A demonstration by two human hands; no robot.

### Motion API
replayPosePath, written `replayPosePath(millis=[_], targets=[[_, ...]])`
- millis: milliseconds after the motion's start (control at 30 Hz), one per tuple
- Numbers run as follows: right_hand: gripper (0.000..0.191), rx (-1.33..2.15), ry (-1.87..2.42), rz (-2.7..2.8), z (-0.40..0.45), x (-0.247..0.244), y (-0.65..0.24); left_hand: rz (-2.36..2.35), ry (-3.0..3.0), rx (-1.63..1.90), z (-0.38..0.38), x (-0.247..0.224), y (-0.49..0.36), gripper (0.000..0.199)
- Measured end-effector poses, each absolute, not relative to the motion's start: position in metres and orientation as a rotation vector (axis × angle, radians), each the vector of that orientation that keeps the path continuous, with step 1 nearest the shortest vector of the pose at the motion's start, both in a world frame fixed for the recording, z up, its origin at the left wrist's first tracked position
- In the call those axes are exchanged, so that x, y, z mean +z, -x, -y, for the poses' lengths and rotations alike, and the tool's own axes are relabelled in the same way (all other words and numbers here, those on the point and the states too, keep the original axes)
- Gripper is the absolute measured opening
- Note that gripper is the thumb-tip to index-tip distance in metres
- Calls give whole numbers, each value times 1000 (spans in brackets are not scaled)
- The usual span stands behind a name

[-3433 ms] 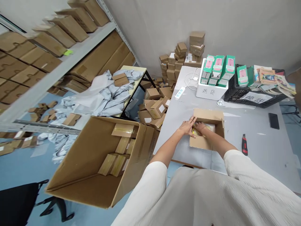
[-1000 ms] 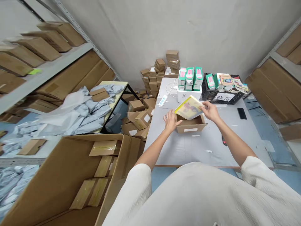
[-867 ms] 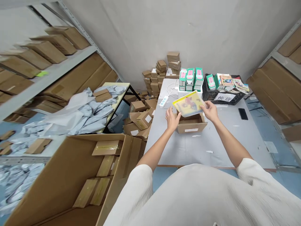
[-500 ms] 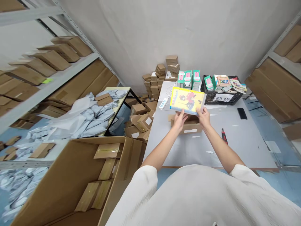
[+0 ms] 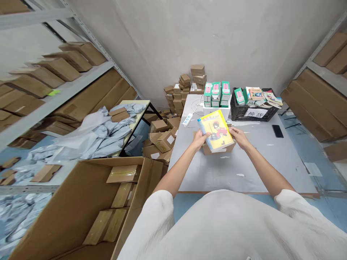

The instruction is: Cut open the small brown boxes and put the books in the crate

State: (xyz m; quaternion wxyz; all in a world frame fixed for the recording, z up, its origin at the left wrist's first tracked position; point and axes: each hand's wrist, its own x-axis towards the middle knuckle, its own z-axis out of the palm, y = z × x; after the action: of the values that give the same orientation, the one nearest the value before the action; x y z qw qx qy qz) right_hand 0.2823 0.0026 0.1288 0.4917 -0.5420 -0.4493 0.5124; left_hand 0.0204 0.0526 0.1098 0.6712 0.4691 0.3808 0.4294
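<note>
A yellow picture book (image 5: 216, 130) is held over the grey table (image 5: 200, 177), its cover facing me and tilted. My left hand (image 5: 200, 139) grips its left edge, thumb on the cover. At the upper right edge, my right hand (image 5: 239, 136) pinches the book. Below and partly behind the book sits a small cardboard box (image 5: 230, 148) on the table; the book hides most of its top.
Green boxes (image 5: 216, 90) stand in a white bin at the back, beside a black crate (image 5: 238, 112) of books. A phone (image 5: 277, 131) lies right. A power strip (image 5: 188, 119) lies back left. A large open carton (image 5: 151, 177) stands left of the table.
The book has turned from lying wide to more upright and come slightly lower. My left hand moved left and my right hand slightly right. The red cutter seen earlier is now hidden by my right forearm.
</note>
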Motion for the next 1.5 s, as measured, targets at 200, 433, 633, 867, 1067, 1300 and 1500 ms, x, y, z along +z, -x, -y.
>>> replayPosePath(millis=[200,433,633,867,1067,1300,1500], targets=[[60,1258,1377,1181,0,127,-283,-861,-1075,820,-56,110,-20,71],[70,1233,1269,1088,-3,127,-288,-862,-1163,906,-78,126,-25,65],[74,1111,1255,923,-5,127,-313,-1159,-1399,1219,-106,143,-12,42],[73,955,1285,858,-4,123,-343,-1475,-1844,984,-104,115,-24,20],[73,931,1284,822,2,124,-350,-1583,-2062,641,-100,82,-25,37],[77,959,1298,802,7,119,-351,-1436,-2004,349,-111,61,-23,54],[76,989,1301,780,5,111,-347,-1255,-1834,565,-113,61,-23,75]])
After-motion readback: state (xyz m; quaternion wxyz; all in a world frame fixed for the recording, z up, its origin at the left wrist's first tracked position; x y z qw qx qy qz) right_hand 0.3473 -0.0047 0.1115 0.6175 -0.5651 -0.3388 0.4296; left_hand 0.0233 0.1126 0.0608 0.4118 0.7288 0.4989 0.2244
